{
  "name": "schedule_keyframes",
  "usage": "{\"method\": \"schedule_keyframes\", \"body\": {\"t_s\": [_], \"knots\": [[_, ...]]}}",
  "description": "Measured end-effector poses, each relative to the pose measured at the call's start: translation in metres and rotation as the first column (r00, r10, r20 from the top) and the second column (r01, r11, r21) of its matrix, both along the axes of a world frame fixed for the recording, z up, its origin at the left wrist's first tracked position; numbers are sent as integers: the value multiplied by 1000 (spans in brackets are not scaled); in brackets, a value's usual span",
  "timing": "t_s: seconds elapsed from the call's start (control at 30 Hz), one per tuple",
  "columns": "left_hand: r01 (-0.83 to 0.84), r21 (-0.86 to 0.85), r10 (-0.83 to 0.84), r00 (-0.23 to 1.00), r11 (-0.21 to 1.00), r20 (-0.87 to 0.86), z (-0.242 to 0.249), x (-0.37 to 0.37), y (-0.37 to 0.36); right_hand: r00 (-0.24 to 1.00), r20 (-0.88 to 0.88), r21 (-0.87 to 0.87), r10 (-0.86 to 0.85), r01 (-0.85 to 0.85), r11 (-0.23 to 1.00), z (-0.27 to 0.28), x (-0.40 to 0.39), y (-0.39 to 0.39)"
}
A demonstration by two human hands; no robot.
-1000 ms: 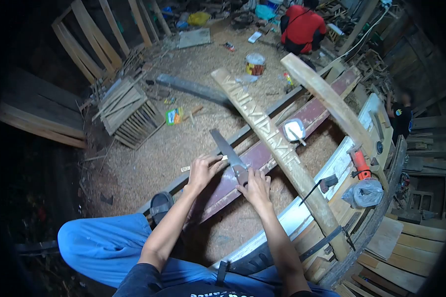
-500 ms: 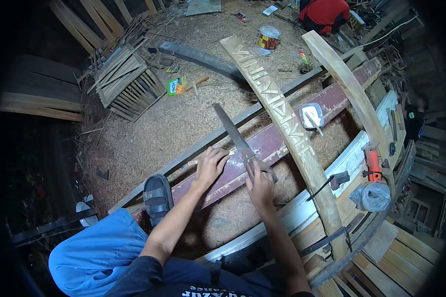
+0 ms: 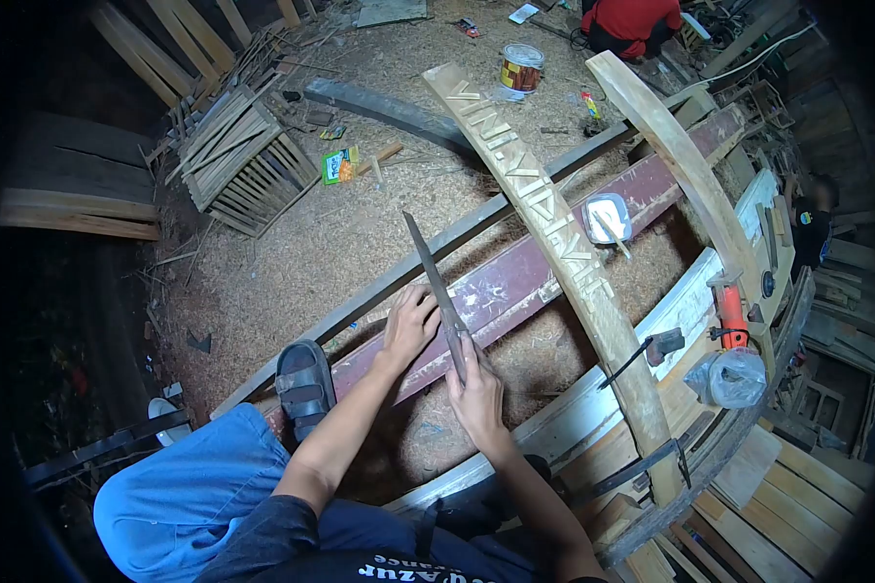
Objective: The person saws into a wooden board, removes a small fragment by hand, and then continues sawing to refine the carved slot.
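Note:
My right hand (image 3: 476,396) is wrapped round the handle end of a handsaw (image 3: 426,260). The narrow blade points up and away to the left, seen nearly edge-on. Close to the blade's left side, my left hand (image 3: 410,328) presses down on the worn red beam (image 3: 501,282) with curled fingers. A small pale strip of wood showed at those fingertips a moment ago; now the fingers mostly hide it. A sandal (image 3: 305,387) on my foot rests at the beam's near end.
A curved board (image 3: 530,194) with raised wooden letters crosses the beam. A tub of white paste (image 3: 608,219) with a stick sits beside it. To the right lie a red power tool (image 3: 732,316) and a plastic bag (image 3: 734,379). A paint can (image 3: 522,70) and a crouching person (image 3: 632,24) are farther off.
The handsaw has swung left and turned onto its edge, close beside my left hand. My right hand has moved left and nearer to me. The left hand has barely shifted.

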State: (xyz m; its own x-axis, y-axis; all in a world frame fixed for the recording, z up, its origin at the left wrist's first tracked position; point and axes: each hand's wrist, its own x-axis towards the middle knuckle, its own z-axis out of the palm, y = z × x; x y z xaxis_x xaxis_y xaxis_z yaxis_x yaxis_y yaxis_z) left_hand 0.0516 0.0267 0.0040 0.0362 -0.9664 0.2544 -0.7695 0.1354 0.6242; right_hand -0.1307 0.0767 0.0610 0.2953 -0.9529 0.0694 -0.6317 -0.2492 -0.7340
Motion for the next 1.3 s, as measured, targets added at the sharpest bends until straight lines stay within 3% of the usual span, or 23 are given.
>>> {"method": "schedule_keyframes", "body": {"t_s": [0.07,0.13,0.17,0.23,0.33,0.43,0.7,0.8,0.97,1.0,1.1,1.2,1.3], "knots": [[2,-1,-2,1000,1000,18,1,0,0,1000,3,-52,10,-10,999,2,0,-1],[7,5,-7,1000,1000,18,3,1,-1,1000,-23,237,-7,13,972,12,-1,-2],[4,3,-4,1000,1000,21,4,1,-1,1000,-19,235,-5,9,972,8,0,-2],[5,14,-5,1000,1000,16,3,-1,0,1000,15,0,3,-3,1000,3,0,-1],[14,15,-14,1000,1000,-26,-2,-1,0,999,-46,54,-16,18,998,5,2,3],[41,-8,-41,999,999,12,-1,-2,1,998,19,148,-59,56,987,10,2,6],[18,-6,-17,997,1000,79,6,-11,2,998,-12,123,-63,64,990,0,1,11],[11,-13,-10,997,1000,71,5,-10,2,997,27,17,-72,71,997,-2,3,11],[13,-76,-3,992,997,127,8,-11,0,997,6,154,-74,73,985,3,1,11],[15,-69,-12,999,998,47,6,-11,-2,997,11,153,-74,71,986,2,2,12],[10,-91,-5,999,996,49,4,-12,-2,994,48,52,-96,94,994,3,1,11],[4,-51,-1,998,999,56,3,-13,0,994,-70,174,-85,96,980,11,5,8],[6,-28,-4,998,1000,68,6,-9,-3,994,34,141,-105,99,985,6,-4,22]]}}
